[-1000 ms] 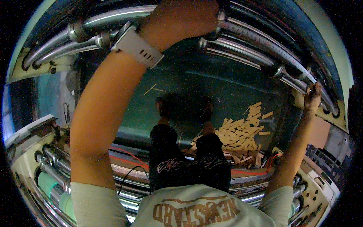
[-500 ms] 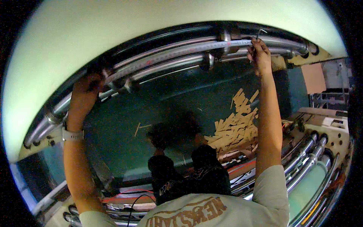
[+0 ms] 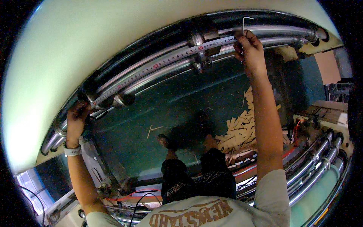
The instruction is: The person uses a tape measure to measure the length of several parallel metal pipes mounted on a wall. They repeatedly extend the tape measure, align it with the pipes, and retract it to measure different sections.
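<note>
A white tape measure [image 3: 162, 61] with black and red marks is stretched along the polished steel bars in front of me. My left hand [image 3: 77, 115] is closed at its left end, where the fingers are in shadow; the case is not visible. At the other end, my right hand [image 3: 250, 49] pinches the tape near its tip. An L-shaped hex key [image 3: 244, 24] also sticks up from the right hand's fingers. Close behind the tape runs the upper steel bar [image 3: 280, 30], and a lower steel bar [image 3: 151, 82] lies nearer me. Metal collars [image 3: 196, 40] sit on the bars.
A large pale curved roll [image 3: 113, 34] rises beyond the bars. Below are a dark green floor [image 3: 140, 117] and a heap of cardboard strips [image 3: 238, 132] at right. More rollers [image 3: 310, 162] and red cables [image 3: 132, 197] lie close beside my body.
The view has shifted, and the tape's marks are sharper. Against the collars, my right hand sits farther right and my left hand slightly farther left. Both hands keep hold of the tape.
</note>
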A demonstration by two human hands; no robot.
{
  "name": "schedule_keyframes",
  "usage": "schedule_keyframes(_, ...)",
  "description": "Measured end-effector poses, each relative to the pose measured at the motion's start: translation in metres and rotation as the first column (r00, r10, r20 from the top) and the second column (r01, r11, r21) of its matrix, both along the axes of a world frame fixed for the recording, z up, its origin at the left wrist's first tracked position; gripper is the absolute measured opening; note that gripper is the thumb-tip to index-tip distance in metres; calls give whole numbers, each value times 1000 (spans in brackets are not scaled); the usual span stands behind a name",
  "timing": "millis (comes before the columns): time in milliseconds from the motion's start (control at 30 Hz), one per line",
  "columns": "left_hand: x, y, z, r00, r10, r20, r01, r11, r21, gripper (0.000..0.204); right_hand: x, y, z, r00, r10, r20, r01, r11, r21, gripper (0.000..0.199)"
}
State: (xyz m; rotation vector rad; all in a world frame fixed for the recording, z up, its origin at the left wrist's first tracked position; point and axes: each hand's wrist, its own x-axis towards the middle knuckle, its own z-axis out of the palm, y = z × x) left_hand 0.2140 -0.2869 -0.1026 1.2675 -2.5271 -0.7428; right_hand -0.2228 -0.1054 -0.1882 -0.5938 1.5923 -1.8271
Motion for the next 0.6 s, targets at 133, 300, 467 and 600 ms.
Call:
schedule_keyframes(133,1,0,-2,995,66,-79,-56,990,127,6,0,0,-3,1000,3,-26,-2,1000,7,8)
schedule_keyframes(300,11,-5,-9,987,125,-101,-107,981,162,5,1,0,-4,1000,-7,-4,7,1000,-29,9)
schedule_keyframes(467,10,-5,-8,998,39,-41,-37,998,49,5,6,-1,0,999,-31,-9,31,999,-33,8)
schedule_keyframes(600,1,1,-2,997,72,-9,-71,997,31,6,2,-1,-8,999,-31,-40,28,997,-66,8)
